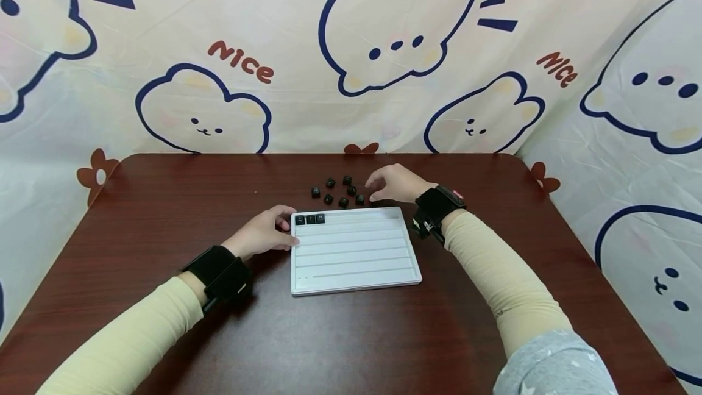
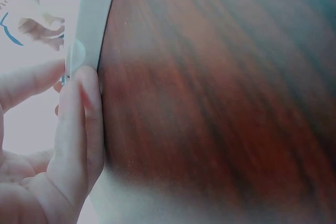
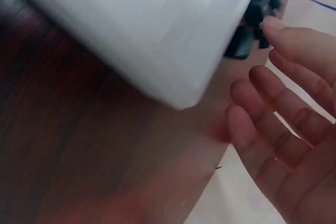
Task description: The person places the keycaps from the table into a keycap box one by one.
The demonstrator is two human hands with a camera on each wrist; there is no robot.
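Observation:
A white ridged tray (image 1: 353,255) lies flat on the table. Three black keycaps (image 1: 310,219) sit side by side in its far left corner. My left hand (image 1: 265,231) holds the tray's left edge, the thumb on the rim and the other fingers against the side; the left wrist view shows these fingers (image 2: 73,114) at the edge. Beyond the tray several loose black keycaps (image 1: 343,202) are scattered. Just right of them is my right hand (image 1: 399,183), its fingers loosely bent and nothing seen between them. In the right wrist view its thumb (image 3: 294,40) is close to some keycaps (image 3: 254,14).
The brown wooden table (image 1: 219,346) reaches back to a patterned cloth (image 1: 296,29) hanging behind it. Black bands with devices are strapped on the left wrist (image 1: 222,276) and the right wrist (image 1: 437,206).

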